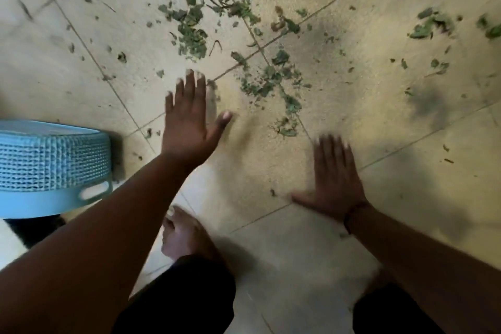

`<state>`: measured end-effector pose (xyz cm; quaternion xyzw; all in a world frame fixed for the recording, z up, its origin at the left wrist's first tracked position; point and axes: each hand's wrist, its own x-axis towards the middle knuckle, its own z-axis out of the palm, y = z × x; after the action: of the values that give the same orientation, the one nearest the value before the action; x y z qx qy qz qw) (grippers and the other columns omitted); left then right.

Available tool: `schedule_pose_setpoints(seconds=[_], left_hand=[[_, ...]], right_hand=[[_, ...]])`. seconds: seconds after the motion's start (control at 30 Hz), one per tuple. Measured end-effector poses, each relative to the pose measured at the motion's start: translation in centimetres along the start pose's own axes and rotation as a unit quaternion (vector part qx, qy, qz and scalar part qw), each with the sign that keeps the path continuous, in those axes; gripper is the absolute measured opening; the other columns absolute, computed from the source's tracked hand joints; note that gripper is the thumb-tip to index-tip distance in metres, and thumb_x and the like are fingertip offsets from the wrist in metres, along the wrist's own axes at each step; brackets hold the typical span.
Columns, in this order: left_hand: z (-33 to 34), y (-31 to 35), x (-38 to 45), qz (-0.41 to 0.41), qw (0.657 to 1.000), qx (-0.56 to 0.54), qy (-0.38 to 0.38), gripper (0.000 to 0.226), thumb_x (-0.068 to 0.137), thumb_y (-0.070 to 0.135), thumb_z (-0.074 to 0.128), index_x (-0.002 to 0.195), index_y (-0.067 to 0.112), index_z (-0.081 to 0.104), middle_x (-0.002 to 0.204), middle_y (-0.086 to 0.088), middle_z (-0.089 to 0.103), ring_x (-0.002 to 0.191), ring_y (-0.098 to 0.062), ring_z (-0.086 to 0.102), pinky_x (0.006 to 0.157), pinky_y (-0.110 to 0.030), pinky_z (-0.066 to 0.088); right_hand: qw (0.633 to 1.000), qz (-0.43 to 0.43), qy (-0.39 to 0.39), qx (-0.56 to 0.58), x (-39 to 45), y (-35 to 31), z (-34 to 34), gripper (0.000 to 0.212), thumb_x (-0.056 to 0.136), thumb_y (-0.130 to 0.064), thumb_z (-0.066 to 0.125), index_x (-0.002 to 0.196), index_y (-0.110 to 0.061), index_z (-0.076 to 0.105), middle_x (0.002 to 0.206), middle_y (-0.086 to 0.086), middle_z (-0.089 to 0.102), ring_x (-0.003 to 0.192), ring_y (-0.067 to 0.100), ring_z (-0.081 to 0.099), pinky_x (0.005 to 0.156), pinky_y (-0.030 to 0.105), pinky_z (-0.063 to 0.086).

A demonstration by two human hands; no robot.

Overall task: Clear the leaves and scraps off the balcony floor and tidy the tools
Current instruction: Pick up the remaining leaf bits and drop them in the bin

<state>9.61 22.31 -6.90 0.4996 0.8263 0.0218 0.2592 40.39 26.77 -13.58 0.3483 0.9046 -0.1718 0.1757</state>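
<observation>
Green leaf scraps (191, 32) and small twigs lie scattered over the beige tiled floor (352, 106), thickest in the upper middle and in a second patch (271, 81) near the tile joint. My left hand (189, 116) reaches forward with straight spread fingers, just left of that second patch, holding nothing. Nearer to me, my right hand (336, 179) lies flat and spread over the tiles, motion-blurred, with a dark band at the wrist. It holds nothing either.
A light blue woven plastic basket (51, 168) stands at the left edge. My bare foot (184, 233) and dark trouser knees fill the bottom. More leaf bits (431, 24) lie at the far right. Dark smudges mark the tiles on the right.
</observation>
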Motion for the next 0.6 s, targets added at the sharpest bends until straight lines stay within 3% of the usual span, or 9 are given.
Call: schedule_pose_setpoints(seconds=[0.1,0.17,0.27,0.4,0.5,0.6], left_hand=[[0.8,-3.7,-2.9,0.003,0.995,0.084,-0.053,0.094,0.089,0.076,0.008,0.156,0.01,0.0,0.163,-0.014,-0.005,0.151,-0.029,-0.004,0.12,-0.044,-0.007],[2.3,-4.4,-4.6,0.0,0.994,0.092,-0.056,0.094,0.089,0.076,0.008,0.155,0.01,-0.001,0.163,-0.014,-0.003,0.151,-0.029,-0.004,0.119,-0.04,-0.012],[4.5,-4.6,-7.1,-0.062,0.996,0.037,-0.043,0.092,0.09,0.073,0.018,0.155,0.011,-0.006,0.163,-0.011,-0.008,0.149,-0.023,-0.014,0.118,-0.035,-0.016],[5.2,-3.7,-9.5,-0.123,0.991,-0.035,-0.046,0.091,0.089,0.072,0.018,0.153,0.015,-0.014,0.163,-0.007,-0.016,0.148,-0.018,-0.02,0.121,-0.039,-0.011],[3.5,-3.3,-10.7,-0.12,0.99,-0.065,-0.029,0.089,0.089,0.072,0.017,0.15,0.015,-0.015,0.162,-0.005,-0.015,0.149,-0.018,-0.018,0.121,-0.037,-0.011],[-0.3,-3.7,-12.6,-0.115,0.99,-0.08,0.0,0.088,0.093,0.069,0.019,0.152,0.009,-0.008,0.161,-0.008,-0.009,0.149,-0.019,-0.011,0.12,-0.034,-0.012]], right_hand=[[0.998,0.022,-0.05,0.0,-3.3,-2.9,2.5,0.122,0.071,-0.089,0.031,0.147,0.006,0.02,0.156,0.026,0.012,0.141,0.049,0.017,0.116,0.058,0.01],[0.998,0.057,-0.014,0.019,-1.0,-5.2,2.1,0.122,0.071,-0.088,0.033,0.148,0.004,0.017,0.154,0.028,0.014,0.141,0.049,0.015,0.116,0.058,0.009],[0.991,0.108,0.054,0.058,7.3,-8.3,-0.8,0.119,0.076,-0.087,0.029,0.149,0.005,0.011,0.155,0.031,0.014,0.143,0.048,0.011,0.117,0.055,0.006],[0.979,0.177,0.074,0.062,20.4,-8.6,-8.4,0.123,0.075,-0.091,0.021,0.151,0.005,0.005,0.158,0.027,0.004,0.147,0.042,0.003,0.12,0.051,0.0],[0.982,0.16,0.093,0.023,23.8,-7.4,-13.7,0.123,0.075,-0.092,0.016,0.152,0.003,0.004,0.16,0.023,0.002,0.148,0.04,0.001,0.12,0.052,0.001],[0.994,0.092,0.066,-0.003,20.8,-9.0,-16.9,0.115,0.08,-0.088,0.02,0.153,-0.001,0.001,0.16,0.022,-0.002,0.148,0.039,-0.001,0.117,0.052,-0.004]])
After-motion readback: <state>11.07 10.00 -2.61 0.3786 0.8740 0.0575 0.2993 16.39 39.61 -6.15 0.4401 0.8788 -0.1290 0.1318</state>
